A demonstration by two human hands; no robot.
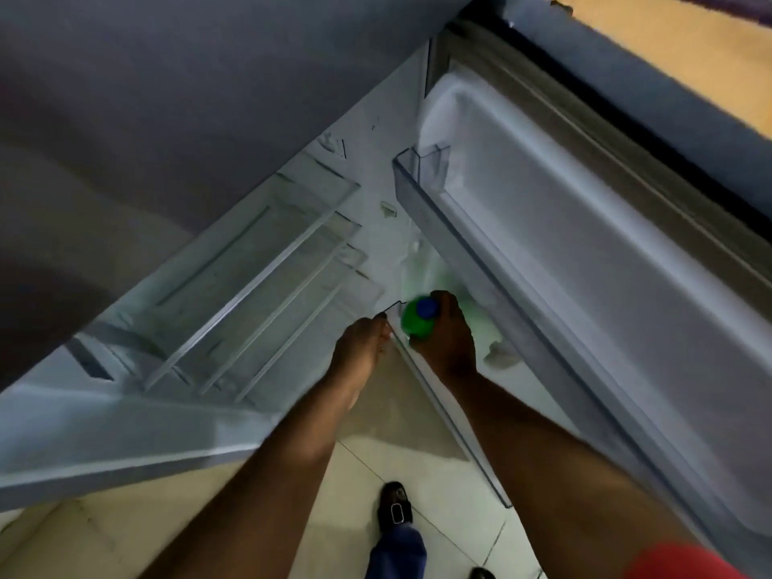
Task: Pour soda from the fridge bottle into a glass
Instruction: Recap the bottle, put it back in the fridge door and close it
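Open refrigerator seen from above. The right hand [449,340] curls its fingers [422,339] round the neck of the green soda bottle [413,321], blue cap [426,308] uppermost, standing in the lower door bin [443,411] at 3 o'clock of the left hand [361,344], whose fingertips rest on the bin's corner. Glass shelves [250,282] lie at 9 o'clock.

green bottle [414,323], blue cap, upright in lower door shelf [438,407]
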